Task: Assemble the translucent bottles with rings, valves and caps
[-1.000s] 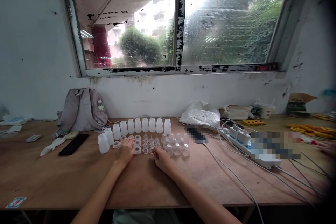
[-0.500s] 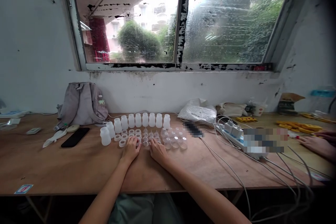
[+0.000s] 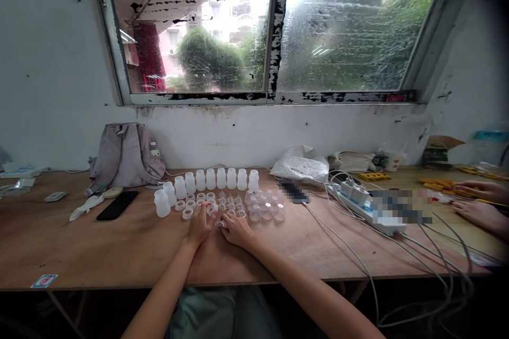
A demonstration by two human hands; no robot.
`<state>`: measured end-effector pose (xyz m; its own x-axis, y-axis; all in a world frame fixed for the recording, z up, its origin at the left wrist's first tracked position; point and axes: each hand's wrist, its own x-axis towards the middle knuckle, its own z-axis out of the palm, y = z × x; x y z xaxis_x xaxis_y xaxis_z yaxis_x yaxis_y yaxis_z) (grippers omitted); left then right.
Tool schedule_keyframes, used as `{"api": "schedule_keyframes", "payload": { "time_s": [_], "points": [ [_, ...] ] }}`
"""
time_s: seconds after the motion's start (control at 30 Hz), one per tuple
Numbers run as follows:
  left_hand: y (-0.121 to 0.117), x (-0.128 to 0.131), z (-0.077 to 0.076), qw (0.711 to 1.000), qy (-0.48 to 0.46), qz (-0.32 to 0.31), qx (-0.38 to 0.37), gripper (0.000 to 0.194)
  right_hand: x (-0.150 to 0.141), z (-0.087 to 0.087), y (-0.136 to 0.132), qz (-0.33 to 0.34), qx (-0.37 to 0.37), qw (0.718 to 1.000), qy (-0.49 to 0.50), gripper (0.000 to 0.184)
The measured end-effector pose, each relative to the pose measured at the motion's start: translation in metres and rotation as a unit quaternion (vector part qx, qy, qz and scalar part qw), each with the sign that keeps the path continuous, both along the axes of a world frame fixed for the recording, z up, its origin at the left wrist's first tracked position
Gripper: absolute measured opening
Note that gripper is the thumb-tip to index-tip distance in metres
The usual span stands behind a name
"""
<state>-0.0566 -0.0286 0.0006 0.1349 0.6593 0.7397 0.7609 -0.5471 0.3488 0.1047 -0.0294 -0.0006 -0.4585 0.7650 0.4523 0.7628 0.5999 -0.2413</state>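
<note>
My left hand (image 3: 199, 224) is closed around a translucent screw ring (image 3: 212, 210), thumb and fingers at its sides. To its right, my right hand (image 3: 237, 230) pinches a small clear nipple (image 3: 219, 225) low over the table, in front of the others. Several white rings (image 3: 190, 205) stand in rows beyond my left hand. Clear nipples (image 3: 230, 201) with pointed tips sit in rows beyond my right hand. Right of these are clear domed caps (image 3: 266, 212). Milky, waisted small bottles (image 3: 200, 180) form a curved row behind everything.
A black phone (image 3: 117, 205) and a grey backpack (image 3: 125, 156) are on the left. To the right lie a plastic bag (image 3: 300, 166), a charging cable (image 3: 338, 238) and a white power strip (image 3: 358, 206). Another person's hands (image 3: 475, 212) work at the far right.
My right hand has drawn a clear nipple out of its rows, toward me and left. My left hand has gripped a ring and raised it slightly. The view has shifted a little.
</note>
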Motion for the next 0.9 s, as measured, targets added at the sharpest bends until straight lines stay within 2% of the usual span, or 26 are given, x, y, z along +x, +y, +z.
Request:
{"api": "schedule_keyframes", "payload": {
  "time_s": [0.1,0.2,0.37,0.9],
  "points": [
    [-0.002,0.002,0.000,0.999,0.019,-0.026,-0.011,0.022,0.005,-0.002,0.002,0.013,0.000,0.998,0.056,0.021],
    [-0.001,0.004,0.000,0.997,0.048,-0.046,-0.023,0.024,0.006,-0.006,0.011,-0.006,0.000,0.990,0.140,0.022],
    [-0.001,0.006,0.000,0.992,0.096,-0.063,-0.052,0.024,0.009,-0.011,0.021,-0.035,-0.003,0.980,0.195,0.019],
    [-0.001,0.008,0.003,0.983,0.131,-0.070,-0.105,0.026,0.010,-0.008,0.020,-0.051,-0.026,0.976,0.211,0.019]
  ]
}}
